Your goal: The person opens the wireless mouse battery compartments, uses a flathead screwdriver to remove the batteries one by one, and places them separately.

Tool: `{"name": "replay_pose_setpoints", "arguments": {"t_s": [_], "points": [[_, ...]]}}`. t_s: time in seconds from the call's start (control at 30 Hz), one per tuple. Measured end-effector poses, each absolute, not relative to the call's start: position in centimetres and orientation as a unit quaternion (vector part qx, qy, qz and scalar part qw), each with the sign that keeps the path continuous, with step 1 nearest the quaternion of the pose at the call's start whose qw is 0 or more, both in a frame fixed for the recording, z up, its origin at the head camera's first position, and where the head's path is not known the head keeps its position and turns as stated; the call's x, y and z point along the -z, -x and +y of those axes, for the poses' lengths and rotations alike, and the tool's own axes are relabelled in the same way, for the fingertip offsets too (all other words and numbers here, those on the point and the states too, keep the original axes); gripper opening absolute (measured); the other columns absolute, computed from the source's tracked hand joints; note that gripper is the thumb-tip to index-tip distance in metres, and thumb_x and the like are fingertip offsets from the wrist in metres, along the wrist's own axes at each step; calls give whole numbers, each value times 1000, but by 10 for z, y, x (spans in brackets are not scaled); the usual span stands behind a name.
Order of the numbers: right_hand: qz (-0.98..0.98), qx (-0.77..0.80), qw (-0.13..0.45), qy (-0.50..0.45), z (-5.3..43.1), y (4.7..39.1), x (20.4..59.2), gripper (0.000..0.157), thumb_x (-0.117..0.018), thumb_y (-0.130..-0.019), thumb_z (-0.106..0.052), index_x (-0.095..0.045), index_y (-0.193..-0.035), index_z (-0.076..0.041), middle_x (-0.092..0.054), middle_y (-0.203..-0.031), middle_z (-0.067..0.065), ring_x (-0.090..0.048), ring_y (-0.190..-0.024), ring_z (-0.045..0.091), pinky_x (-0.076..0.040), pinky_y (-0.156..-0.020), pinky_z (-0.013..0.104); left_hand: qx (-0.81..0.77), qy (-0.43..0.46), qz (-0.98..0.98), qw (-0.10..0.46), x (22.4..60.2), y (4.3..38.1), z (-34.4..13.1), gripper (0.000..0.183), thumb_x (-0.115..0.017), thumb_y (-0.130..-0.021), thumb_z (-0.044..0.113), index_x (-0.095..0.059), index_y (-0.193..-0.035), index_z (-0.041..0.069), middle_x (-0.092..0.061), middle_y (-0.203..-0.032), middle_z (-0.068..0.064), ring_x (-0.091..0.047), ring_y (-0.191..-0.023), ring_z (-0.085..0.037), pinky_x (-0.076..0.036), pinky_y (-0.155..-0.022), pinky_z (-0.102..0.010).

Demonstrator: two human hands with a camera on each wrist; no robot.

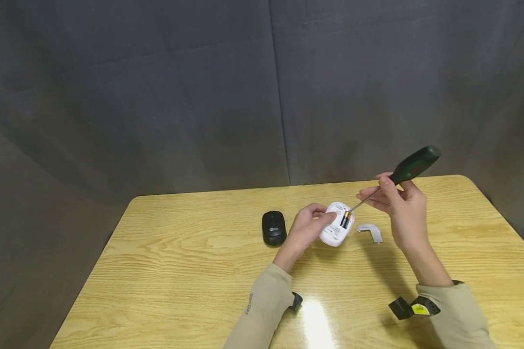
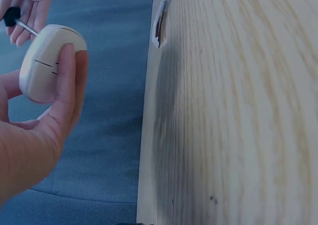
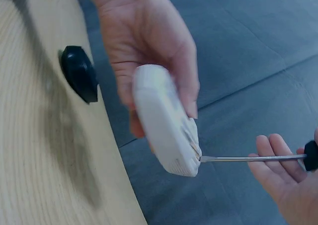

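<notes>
My left hand (image 1: 306,228) grips a white computer mouse (image 1: 332,236) above the table, its underside turned up toward the head camera. A battery (image 1: 345,220) with a black and gold wrapper lies in the mouse's bare battery slot. In my right hand (image 1: 403,211) I hold a screwdriver (image 1: 415,165) with a dark green handle. Its flat metal tip reaches the slot's edge by the battery's gold end; in the right wrist view the shaft (image 3: 238,159) meets the mouse's underside. A curved white battery cover (image 1: 371,231) lies on the table beneath, between the mouse and my right hand.
A black computer mouse (image 1: 273,228) sits on the wooden table (image 1: 179,271), left of my left hand. Behind the table's far edge hangs a dark grey curtain (image 1: 201,121). Each wrist wears a black strapped device.
</notes>
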State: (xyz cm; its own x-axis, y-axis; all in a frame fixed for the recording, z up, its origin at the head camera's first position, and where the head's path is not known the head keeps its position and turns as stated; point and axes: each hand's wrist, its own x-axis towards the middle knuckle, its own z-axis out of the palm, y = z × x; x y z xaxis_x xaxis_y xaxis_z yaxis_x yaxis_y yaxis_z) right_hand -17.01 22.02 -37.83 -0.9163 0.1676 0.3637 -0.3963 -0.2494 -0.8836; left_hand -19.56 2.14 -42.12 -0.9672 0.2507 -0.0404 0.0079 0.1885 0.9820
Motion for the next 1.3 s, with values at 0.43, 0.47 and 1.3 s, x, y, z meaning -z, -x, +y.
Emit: {"name": "replay_pose_setpoints", "arguments": {"t_s": [0.43,0.47,1.3], "points": [[-406,-906,107,-60,235,171,377,22,-61,-105,-17,-59,-111,4,-75,-86,23,-77,-79,33,-58,-75,38,-604,-113,786,64,416,194,21,35,-66,-100,21,-68,-126,-3,-69,-117,-11,-61,-95,-11,-50,-84,-25],[-395,-911,100,-61,236,171,377,21,-60,-106,-17,-59,-110,4,-75,-86,24,-77,-79,34,-58,-75,39,-599,-115,790,59,416,195,21,36,-65,-100,22,-69,-126,-3,-70,-117,-11,-61,-96,-11,-50,-85,-25],[-383,-923,6,13,237,170,379,25,-62,-105,-24,-69,-99,-1,-74,-82,16,-77,-77,27,-61,-74,39,-581,-113,806,34,419,193,28,34,-67,-99,24,-71,-123,1,-73,-117,-11,-63,-97,-10,-50,-87,-25]]}}
